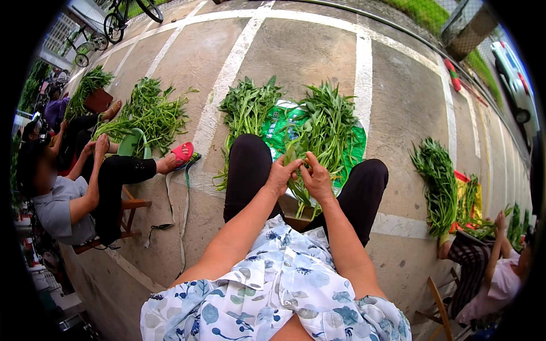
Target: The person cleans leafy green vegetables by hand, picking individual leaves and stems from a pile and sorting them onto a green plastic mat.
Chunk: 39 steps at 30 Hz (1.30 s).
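Bunch of leafy green stalks (300, 170) sits between the knees, over a green plastic sheet (278, 128) on the pavement. L hand (280, 175) & R hand (316, 179) both pinched shut on the stalks, touching. More greens piled (245, 108) just beyond. Person on a stool (128, 219) at left.

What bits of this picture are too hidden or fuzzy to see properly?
All in the head view:
- What the left hand and right hand pinch: their fingers cover the greens there.
- The green bag: mostly buried under leaves.
- The seated person's face at left: blurred.
- The white car: cut off by the dark rim.
- The bicycles: cropped at the top edge.
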Each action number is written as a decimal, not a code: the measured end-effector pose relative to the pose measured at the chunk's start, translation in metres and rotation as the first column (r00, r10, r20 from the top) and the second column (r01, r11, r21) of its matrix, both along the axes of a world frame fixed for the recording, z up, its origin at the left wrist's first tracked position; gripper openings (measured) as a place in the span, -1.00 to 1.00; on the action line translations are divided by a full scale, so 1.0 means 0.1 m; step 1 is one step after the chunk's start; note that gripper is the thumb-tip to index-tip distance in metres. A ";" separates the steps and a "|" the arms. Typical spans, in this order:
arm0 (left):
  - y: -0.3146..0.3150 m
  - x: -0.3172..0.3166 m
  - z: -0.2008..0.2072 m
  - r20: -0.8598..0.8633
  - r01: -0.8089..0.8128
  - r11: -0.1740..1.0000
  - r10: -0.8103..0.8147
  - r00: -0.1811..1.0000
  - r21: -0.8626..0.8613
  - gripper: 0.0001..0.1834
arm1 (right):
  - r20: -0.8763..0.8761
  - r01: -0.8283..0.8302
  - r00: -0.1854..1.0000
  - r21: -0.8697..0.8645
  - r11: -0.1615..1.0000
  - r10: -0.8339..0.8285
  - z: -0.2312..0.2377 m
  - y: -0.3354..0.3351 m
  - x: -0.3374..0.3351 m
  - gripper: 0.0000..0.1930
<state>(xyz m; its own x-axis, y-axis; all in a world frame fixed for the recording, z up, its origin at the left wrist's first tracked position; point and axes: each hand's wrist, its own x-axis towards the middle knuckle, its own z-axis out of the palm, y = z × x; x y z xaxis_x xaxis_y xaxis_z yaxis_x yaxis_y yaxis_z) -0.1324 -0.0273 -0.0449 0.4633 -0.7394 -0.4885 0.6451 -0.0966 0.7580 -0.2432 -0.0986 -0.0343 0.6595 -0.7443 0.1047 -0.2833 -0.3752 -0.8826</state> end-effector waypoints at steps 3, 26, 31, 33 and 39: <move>0.00 -0.02 0.00 0.011 0.021 1.000 -0.021 1.000 0.001 -0.77 | 0.009 -0.033 0.999 -0.055 0.998 0.034 -0.04 -0.01 -0.01 -0.58; 0.02 -0.01 0.02 0.052 0.018 0.999 -0.019 0.998 0.032 -0.75 | 0.020 0.147 0.988 0.126 0.981 -0.150 -0.10 -0.03 0.00 -0.55; -0.01 0.00 0.00 -0.040 -0.018 1.000 0.018 0.999 -0.001 -0.79 | 0.083 0.173 0.980 0.076 0.982 -0.179 -0.20 -0.07 -0.02 -0.55; 0.01 0.01 -0.01 -0.024 -0.011 1.000 0.012 1.000 0.008 -0.79 | 0.043 0.136 0.989 0.117 0.984 -0.142 -0.10 -0.03 0.01 -0.53; -0.02 -0.01 0.03 0.020 0.055 0.998 -0.056 0.998 0.040 -0.82 | -0.036 -0.043 0.999 -0.102 0.994 0.039 -0.05 0.00 0.01 -0.56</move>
